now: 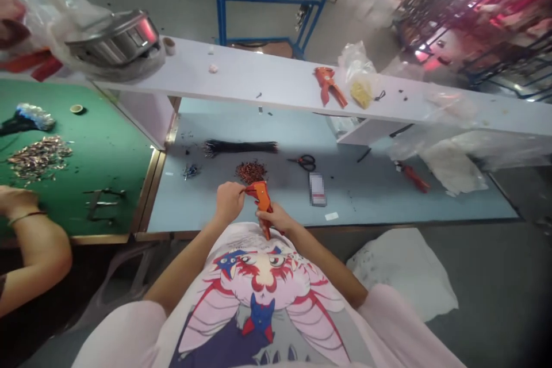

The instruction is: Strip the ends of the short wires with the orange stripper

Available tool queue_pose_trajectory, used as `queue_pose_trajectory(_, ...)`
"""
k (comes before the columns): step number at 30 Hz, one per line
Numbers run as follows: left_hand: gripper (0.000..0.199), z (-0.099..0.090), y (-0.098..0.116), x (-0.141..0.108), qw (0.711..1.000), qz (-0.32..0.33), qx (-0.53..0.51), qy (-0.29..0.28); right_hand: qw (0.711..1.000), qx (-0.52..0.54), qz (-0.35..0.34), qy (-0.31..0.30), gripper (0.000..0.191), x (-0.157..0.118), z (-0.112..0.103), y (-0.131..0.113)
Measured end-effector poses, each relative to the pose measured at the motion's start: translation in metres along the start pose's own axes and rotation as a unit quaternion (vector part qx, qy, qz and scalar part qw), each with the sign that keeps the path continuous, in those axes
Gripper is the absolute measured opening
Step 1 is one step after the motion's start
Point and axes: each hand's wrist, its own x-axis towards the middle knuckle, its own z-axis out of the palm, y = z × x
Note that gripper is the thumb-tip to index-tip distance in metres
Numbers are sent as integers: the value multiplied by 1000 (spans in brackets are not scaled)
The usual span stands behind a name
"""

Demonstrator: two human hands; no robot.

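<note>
My right hand (pixel 278 217) is wrapped round the handles of an orange wire stripper (pixel 261 195), held upright close to my shirt at the bench's front edge. My left hand (pixel 230 201) is closed in a pinch at the left side of the tool's head; what the fingertips grip is too small to make out. Just beyond the tool lies a pile of small copper-coloured pieces (pixel 251 172). Behind that pile a bundle of black wires (pixel 242 147) lies flat across the bench. Black-handled scissors (pixel 305 161) rest to the right of the pile.
A white shelf (pixel 267 83) spans the bench, bearing another orange tool (pixel 328 87) and a metal pot (pixel 114 40). Right of the scissors is a blurred-out phone-like object (pixel 317 190). A red-handled tool (pixel 414 177) lies farther right. A co-worker's arm (pixel 38 236) reaches over the green bench.
</note>
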Motion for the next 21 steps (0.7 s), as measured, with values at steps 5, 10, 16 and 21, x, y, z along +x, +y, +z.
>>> queue_pose_trajectory(5,18,1,1,-1,1000,2,-2,-9,1000,17,-2,-9,33,-1,-2,4)
queue_pose_trajectory(10,19,-2,0,-3,1000,-5,7,-19,999,44,8,-19,32,0,1,4)
queue_pose_trajectory(16,20,-1,4,-3,999,-4,29,-32,995,93,23,1,35,-1,6,9)
queue_pose_trajectory(21,21,5,3,-3,999,-16,26,-33,989,140,31,29,39,2,12,14)
